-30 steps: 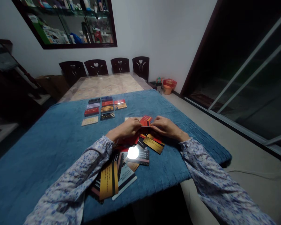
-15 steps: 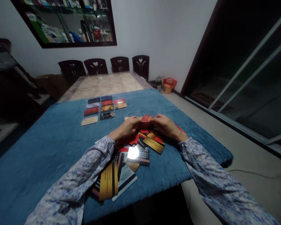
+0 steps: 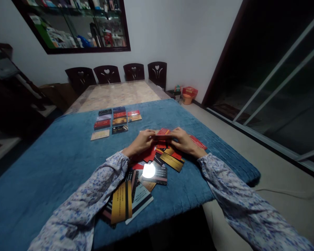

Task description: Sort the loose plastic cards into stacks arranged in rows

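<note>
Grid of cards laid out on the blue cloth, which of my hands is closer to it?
Left. The left hand sits just right of the grid of cards, apart from it; the right hand is farther right, across the red cards both hands hold.

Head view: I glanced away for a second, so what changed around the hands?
Both hands, left hand and right hand, edged slightly away across the blue blanket, keeping the thin stack of red plastic cards pinched between them. That uncovered a flat red card beside the right wrist. The sorted rows of cards and the loose card pile stayed put.
</note>
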Available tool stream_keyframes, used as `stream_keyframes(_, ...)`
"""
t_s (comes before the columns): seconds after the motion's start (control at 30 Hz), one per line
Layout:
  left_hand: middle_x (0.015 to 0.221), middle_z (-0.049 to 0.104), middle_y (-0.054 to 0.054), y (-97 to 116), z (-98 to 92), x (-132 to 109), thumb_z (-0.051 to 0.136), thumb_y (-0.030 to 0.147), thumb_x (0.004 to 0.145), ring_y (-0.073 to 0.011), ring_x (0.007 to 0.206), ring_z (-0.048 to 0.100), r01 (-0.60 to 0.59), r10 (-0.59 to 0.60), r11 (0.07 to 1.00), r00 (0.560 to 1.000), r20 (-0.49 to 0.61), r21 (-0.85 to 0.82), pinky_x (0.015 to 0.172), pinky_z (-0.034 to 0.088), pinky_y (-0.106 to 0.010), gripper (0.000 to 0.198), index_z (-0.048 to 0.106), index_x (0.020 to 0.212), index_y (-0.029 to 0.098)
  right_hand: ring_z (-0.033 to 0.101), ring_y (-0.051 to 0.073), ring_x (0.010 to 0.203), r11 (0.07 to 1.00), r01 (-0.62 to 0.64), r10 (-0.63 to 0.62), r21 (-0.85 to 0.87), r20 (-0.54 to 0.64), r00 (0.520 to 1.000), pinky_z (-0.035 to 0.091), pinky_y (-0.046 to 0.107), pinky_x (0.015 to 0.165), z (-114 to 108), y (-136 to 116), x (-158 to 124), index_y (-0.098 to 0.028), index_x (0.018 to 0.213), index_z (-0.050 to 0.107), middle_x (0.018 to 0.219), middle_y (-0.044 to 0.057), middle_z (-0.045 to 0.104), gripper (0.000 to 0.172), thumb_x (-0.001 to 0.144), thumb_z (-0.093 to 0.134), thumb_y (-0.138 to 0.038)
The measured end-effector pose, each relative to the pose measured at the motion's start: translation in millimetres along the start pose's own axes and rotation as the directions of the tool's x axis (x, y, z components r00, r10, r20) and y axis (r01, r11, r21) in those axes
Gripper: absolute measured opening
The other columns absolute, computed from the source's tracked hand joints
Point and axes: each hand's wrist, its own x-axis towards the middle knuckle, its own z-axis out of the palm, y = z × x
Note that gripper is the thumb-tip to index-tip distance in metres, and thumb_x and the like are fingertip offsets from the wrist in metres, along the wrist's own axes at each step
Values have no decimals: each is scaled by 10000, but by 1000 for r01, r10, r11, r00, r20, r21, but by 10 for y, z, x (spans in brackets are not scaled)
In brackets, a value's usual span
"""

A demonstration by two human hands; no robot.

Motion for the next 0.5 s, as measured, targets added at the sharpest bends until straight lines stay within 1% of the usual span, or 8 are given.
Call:
stream_keyframes(0.07,1137,733,-107,-8,5,0,537,67,839,-214,1040,688,3,-3,1000,1000,-5,-4,960,559,-376,277,777,948,156,582,236,938,1000,-14,14,10,-14,1000,443,408,913,19,2,7,-211,1073,734,980,78,740,240,913,559,-172)
stream_keyframes(0.17,1157,731,-111,-10,-2,0,547,80,841,-219,1046,689,20,-20,1000,1000,1,-4,971,563,-376,278,786,962,154,575,248,936,997,-54,58,45,-80,995,459,409,891,35,-4,15,-203,973,732,914,81,724,191,898,558,-183)
stream_keyframes(0.23,1165,732,-109,-6,-18,1,556,91,844,-227,1074,683,21,-21,1000,1000,9,0,991,558,-379,307,790,1032,160,581,244,934,992,-86,98,88,-142,985,471,391,864,43,-13,25,-202,933,716,910,80,712,158,886,566,-200)
stream_keyframes(0.3,1151,740,-96,-2,-41,6,560,96,843,-231,1101,675,11,-11,1000,1000,16,11,1004,553,-379,353,784,1103,177,599,233,934,986,-104,129,132,-197,972,479,371,851,52,-28,45,-199,945,704,949,80,702,148,880,573,-223)
stream_keyframes(0.4,1110,750,-80,-8,-84,16,567,104,835,-229,1089,677,2,-2,1000,1000,17,31,999,555,-372,359,786,1106,187,622,217,920,980,-83,126,179,-241,962,481,350,844,61,-60,92,-194,962,689,988,79,692,153,882,574,-256)
stream_keyframes(0.5,1083,752,-73,-17,-141,24,568,122,835,-226,1072,682,3,0,999,999,-46,50,1004,553,-376,319,787,1059,183,618,204,857,983,-52,94,174,-245,965,472,328,808,51,-89,157,-200,948,674,924,60,687,139,894,561,-259)
